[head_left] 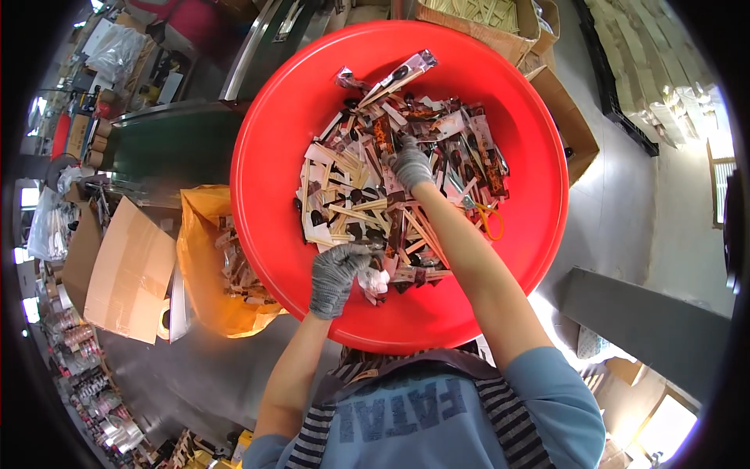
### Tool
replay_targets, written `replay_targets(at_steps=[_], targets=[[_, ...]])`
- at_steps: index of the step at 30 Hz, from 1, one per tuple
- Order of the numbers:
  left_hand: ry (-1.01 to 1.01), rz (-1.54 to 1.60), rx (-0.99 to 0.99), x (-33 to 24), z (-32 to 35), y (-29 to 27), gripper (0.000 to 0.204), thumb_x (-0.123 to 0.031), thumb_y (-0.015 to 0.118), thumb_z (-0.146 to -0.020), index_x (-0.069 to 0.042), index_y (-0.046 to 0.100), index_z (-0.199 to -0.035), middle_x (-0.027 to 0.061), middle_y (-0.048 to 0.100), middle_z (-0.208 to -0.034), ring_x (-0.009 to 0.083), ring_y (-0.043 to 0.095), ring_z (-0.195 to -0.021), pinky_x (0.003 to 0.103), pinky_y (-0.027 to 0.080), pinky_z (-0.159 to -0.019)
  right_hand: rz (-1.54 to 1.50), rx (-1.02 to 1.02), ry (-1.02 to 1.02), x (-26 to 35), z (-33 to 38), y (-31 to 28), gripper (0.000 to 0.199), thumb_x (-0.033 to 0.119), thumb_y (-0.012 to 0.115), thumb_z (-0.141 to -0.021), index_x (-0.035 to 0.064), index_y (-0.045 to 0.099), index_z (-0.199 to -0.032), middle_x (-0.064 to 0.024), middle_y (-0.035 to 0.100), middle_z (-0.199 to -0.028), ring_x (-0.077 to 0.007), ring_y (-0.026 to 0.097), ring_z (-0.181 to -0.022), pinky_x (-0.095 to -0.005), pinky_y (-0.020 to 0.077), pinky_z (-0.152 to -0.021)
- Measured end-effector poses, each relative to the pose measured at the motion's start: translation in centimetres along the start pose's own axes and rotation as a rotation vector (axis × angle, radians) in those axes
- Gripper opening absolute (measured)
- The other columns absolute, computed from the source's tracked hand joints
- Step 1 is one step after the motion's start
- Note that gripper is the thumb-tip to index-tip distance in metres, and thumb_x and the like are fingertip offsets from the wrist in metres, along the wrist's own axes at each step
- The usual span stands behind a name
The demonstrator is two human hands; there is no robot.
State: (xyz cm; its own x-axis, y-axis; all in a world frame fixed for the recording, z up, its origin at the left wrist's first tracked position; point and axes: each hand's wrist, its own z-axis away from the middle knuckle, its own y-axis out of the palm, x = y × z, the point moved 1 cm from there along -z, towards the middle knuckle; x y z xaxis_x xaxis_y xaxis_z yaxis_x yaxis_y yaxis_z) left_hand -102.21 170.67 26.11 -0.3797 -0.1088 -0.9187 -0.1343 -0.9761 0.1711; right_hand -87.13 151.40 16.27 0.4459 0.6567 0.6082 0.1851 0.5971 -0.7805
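A large red round tub (pixel 269 156) holds a heap of wooden chopsticks (pixel 355 211), black plastic spoons and printed cutlery packets (pixel 487 148). My left hand (pixel 336 277), in a grey knit glove, is at the tub's near left side. Its fingers are pinched together on a crumpled clear and white wrapper (pixel 374 283). Farther in, my right hand (pixel 411 164), gloved the same way, reaches into the heap with curled fingers beside a dark orange-patterned packet (pixel 383 134). What those fingertips grip is hidden. Scissors with orange handles (pixel 492 222) lie at the right of the heap.
Left of the tub, an orange sack (pixel 205 258) contains more packets, next to an open cardboard box (pixel 131 270). A carton of chopsticks (pixel 476 31) stands at the far side. Another open carton (pixel 564 125) adjoins the tub's right rim. A green-topped conveyor (pixel 168 148) runs at the far left.
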Motion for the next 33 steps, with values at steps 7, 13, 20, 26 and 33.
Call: replay_targets(at_steps=[7,13,20,26,33], targets=[[-0.163,-0.092,0.079,1.5,0.7,-3.7,0.015,0.005,0.065,-0.072,0.002,0.063,-0.087,0.0072,0.064,-0.076,0.0122,0.061,-0.077,0.024,0.049,-0.07,-1.195,0.52,0.071,-1.0,4.9,0.0,0.018,0.018,0.051,-0.086,0.0004,0.053,-0.09,-0.0083,0.054,-0.087,-0.0197,0.054,-0.081,-0.0317,0.0471,-0.079],[0.146,0.284,-0.034,-5.0,-0.7,-1.8,0.021,0.013,0.061,-0.069,0.001,0.062,-0.087,0.0105,0.052,-0.116,0.0194,0.059,-0.095,0.029,0.051,-0.082,-0.826,0.49,-0.321,-1.6,10.4,-5.8,0.01,0.002,0.058,-0.081,0.0009,0.056,-0.09,-0.0049,0.058,-0.086,-0.0116,0.054,-0.079,-0.0252,0.0451,-0.073],[0.388,0.032,-0.141,-5.1,-1.5,-1.2,0.022,0.008,0.062,-0.071,0.001,0.061,-0.092,0.0117,0.057,-0.112,0.0161,0.058,-0.092,0.025,0.047,-0.082,-0.829,0.397,-0.453,-1.8,12.6,-6.2,0.012,-0.008,0.057,-0.077,-0.0001,0.055,-0.085,-0.0019,0.057,-0.084,-0.0083,0.051,-0.073,-0.0232,0.0438,-0.066],[0.236,0.132,-0.355,-4.2,-1.5,-0.7,0.015,0.008,0.062,-0.075,0.0,0.061,-0.088,0.004,0.063,-0.086,0.0097,0.057,-0.08,0.023,0.047,-0.077,-0.828,0.481,-0.554,-1.2,13.7,-7.1,0.016,-0.012,0.056,-0.07,-0.0008,0.057,-0.082,-0.0094,0.06,-0.087,-0.0153,0.055,-0.073,-0.0282,0.0465,-0.066],[0.359,-0.104,-0.313,-2.9,-1.4,-1.0,0.016,0.009,0.061,-0.075,0.001,0.06,-0.089,0.0059,0.062,-0.093,0.0105,0.057,-0.084,0.023,0.046,-0.077,-0.629,0.698,-0.464,-1.8,13.9,-6.7,0.013,0.0,0.065,-0.07,0.0014,0.06,-0.082,-0.0072,0.062,-0.086,-0.0171,0.057,-0.076,-0.0269,0.0458,-0.069]])
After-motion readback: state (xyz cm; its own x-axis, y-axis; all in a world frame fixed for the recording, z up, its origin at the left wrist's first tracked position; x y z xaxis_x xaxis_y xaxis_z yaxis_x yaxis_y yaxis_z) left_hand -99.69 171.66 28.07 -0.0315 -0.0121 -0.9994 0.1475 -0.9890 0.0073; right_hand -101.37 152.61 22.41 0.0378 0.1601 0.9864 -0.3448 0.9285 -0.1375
